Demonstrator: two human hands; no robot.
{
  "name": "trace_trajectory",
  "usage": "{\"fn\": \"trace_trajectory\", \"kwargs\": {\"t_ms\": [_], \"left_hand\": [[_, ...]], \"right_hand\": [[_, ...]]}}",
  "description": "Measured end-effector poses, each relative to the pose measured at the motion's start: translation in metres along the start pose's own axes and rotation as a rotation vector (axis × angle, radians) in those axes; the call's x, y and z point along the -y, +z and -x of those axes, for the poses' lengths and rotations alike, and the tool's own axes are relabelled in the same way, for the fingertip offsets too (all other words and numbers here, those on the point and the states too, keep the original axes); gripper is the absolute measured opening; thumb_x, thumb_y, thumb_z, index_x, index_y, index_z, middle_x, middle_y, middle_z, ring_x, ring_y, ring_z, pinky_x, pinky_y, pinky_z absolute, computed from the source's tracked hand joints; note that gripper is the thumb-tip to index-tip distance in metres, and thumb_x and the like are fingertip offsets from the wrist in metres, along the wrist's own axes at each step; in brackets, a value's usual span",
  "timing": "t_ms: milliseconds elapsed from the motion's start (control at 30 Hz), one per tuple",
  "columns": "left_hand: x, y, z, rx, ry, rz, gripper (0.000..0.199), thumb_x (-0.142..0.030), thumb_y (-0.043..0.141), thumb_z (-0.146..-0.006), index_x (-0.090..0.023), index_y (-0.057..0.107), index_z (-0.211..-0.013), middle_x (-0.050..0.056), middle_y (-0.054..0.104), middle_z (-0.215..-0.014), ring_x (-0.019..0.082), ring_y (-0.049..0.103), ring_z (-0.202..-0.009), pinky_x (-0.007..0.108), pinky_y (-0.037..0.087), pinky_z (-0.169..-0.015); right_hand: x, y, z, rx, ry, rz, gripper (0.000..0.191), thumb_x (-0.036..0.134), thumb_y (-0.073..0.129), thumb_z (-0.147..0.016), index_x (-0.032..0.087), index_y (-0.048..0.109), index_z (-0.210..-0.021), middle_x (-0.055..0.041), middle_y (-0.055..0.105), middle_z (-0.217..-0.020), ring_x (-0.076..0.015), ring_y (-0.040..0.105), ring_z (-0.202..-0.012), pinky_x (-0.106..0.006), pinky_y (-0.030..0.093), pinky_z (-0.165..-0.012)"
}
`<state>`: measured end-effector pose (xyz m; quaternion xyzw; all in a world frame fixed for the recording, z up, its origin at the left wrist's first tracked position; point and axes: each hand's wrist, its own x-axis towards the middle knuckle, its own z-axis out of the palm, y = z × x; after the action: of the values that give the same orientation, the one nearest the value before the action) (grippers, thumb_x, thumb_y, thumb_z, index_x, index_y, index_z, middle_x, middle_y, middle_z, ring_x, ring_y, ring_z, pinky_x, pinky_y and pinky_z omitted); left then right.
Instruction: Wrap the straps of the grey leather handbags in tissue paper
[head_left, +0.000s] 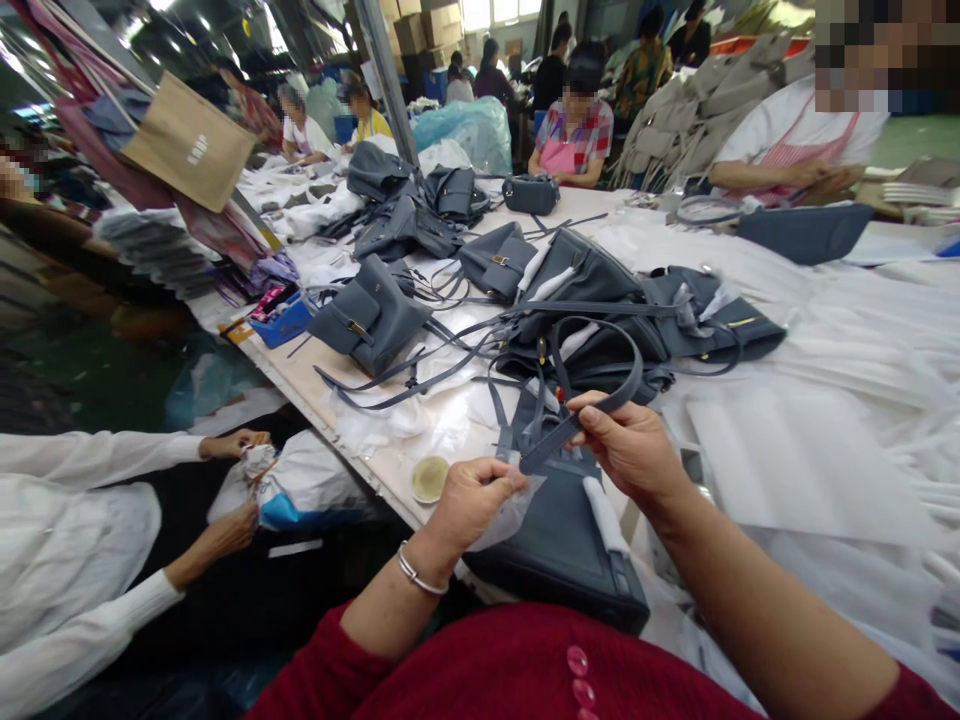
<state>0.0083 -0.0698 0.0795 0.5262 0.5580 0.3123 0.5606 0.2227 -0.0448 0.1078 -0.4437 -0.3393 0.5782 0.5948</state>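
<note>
My right hand [634,445] is closed round a dark blue-grey bag strap [626,385], which loops up above the fingers. The strap's end points toward my left hand [480,500], whose thumb and finger pinch a thin piece of clear plastic film [514,515] at that end. Beneath both hands a dark blue-grey handbag [555,545] lies at the table edge, with a roll of white foam wrap [606,515] around its handle. Whether the film is still attached to the strap I cannot tell.
More dark bags [375,315] with loose straps cover the table's middle. White foam sheets [817,460] spread along the right. A small round dish [430,480] and a blue box [281,318] stand near the left edge. At left, a co-worker's hands [232,490] hold a white sack [307,480].
</note>
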Motion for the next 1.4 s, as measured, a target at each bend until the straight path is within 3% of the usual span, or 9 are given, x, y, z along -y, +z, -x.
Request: {"fn": "trace_trajectory", "kwargs": {"t_ms": [100,300,567,733,833,1000,1067,1200,1400], "left_hand": [[0.000,0.000,0.000,0.000,0.003,-0.003,0.024,-0.038,0.076,-0.072,-0.015,0.078,-0.078,0.003,0.071,-0.068,0.013,0.058,-0.060,0.023,0.043,-0.059],[0.000,0.000,0.000,-0.014,0.006,-0.028,0.023,-0.037,0.075,-0.073,-0.015,0.078,-0.077,0.001,0.068,-0.063,0.011,0.052,-0.055,0.022,0.039,-0.054],[-0.004,-0.001,0.002,0.031,0.041,0.004,0.027,-0.040,0.073,-0.077,-0.015,0.079,-0.085,0.003,0.072,-0.070,0.014,0.060,-0.063,0.023,0.045,-0.060],[-0.002,0.000,0.006,0.005,0.084,-0.011,0.026,-0.040,0.071,-0.080,-0.015,0.078,-0.083,0.005,0.075,-0.077,0.017,0.064,-0.070,0.025,0.047,-0.066],[-0.001,-0.004,0.010,0.001,0.119,-0.070,0.023,-0.037,0.069,-0.082,-0.015,0.077,-0.084,0.004,0.072,-0.072,0.016,0.062,-0.065,0.024,0.045,-0.061],[-0.007,-0.007,0.018,0.138,0.314,-0.229,0.014,-0.028,0.067,-0.084,-0.017,0.076,-0.081,0.004,0.073,-0.078,0.016,0.063,-0.072,0.026,0.048,-0.073],[-0.008,-0.005,0.021,0.185,0.361,-0.265,0.013,-0.025,0.066,-0.084,-0.017,0.075,-0.080,0.004,0.072,-0.077,0.016,0.063,-0.072,0.026,0.048,-0.074],[0.001,-0.003,0.025,0.168,0.368,-0.239,0.017,-0.027,0.061,-0.088,-0.015,0.071,-0.082,0.006,0.071,-0.079,0.017,0.065,-0.074,0.027,0.051,-0.074],[0.018,0.000,0.031,0.033,0.203,0.011,0.045,-0.034,0.049,-0.096,-0.017,0.043,-0.137,0.003,0.071,-0.079,0.016,0.069,-0.063,0.027,0.056,-0.063]], "right_hand": [[-0.005,-0.004,0.001,-0.015,-0.102,0.125,0.020,0.038,0.081,-0.072,0.022,0.077,-0.085,-0.0039,0.070,-0.087,-0.0158,0.064,-0.061,-0.033,0.056,-0.061],[0.001,-0.002,0.005,0.040,-0.201,0.339,0.018,0.038,0.075,-0.079,0.021,0.076,-0.084,-0.0036,0.070,-0.080,-0.0169,0.065,-0.061,-0.032,0.055,-0.061],[-0.024,0.016,0.022,0.212,-0.140,0.368,0.014,0.035,0.072,-0.081,0.022,0.077,-0.081,-0.0042,0.069,-0.080,-0.0171,0.063,-0.059,-0.032,0.054,-0.058],[-0.051,0.017,0.035,0.202,-0.155,0.484,0.015,0.038,0.071,-0.081,0.026,0.079,-0.088,-0.0064,0.072,-0.092,-0.0245,0.066,-0.091,-0.039,0.052,-0.087],[-0.052,0.011,0.034,0.234,0.077,0.309,0.036,0.050,0.069,-0.081,0.027,0.074,-0.108,-0.0082,0.071,-0.112,-0.0270,0.063,-0.107,-0.041,0.050,-0.093],[-0.045,0.018,0.021,0.343,0.581,-0.269,0.055,0.059,0.073,-0.073,0.022,0.067,-0.113,-0.0116,0.072,-0.111,-0.0263,0.069,-0.094,-0.039,0.055,-0.079],[-0.044,0.027,0.011,0.327,0.615,-0.363,0.042,0.052,0.071,-0.077,0.017,0.069,-0.100,-0.0123,0.074,-0.101,-0.0244,0.070,-0.088,-0.036,0.055,-0.077],[-0.043,0.042,-0.011,0.062,0.632,-0.524,0.014,0.029,0.064,-0.086,0.015,0.067,-0.085,-0.0011,0.067,-0.063,-0.0140,0.065,-0.060,-0.028,0.055,-0.066],[-0.039,0.051,-0.018,-0.007,0.352,-0.528,0.019,0.029,0.078,-0.076,0.019,0.063,-0.081,0.0057,0.059,-0.056,-0.0108,0.058,-0.053,-0.024,0.053,-0.058]]}}
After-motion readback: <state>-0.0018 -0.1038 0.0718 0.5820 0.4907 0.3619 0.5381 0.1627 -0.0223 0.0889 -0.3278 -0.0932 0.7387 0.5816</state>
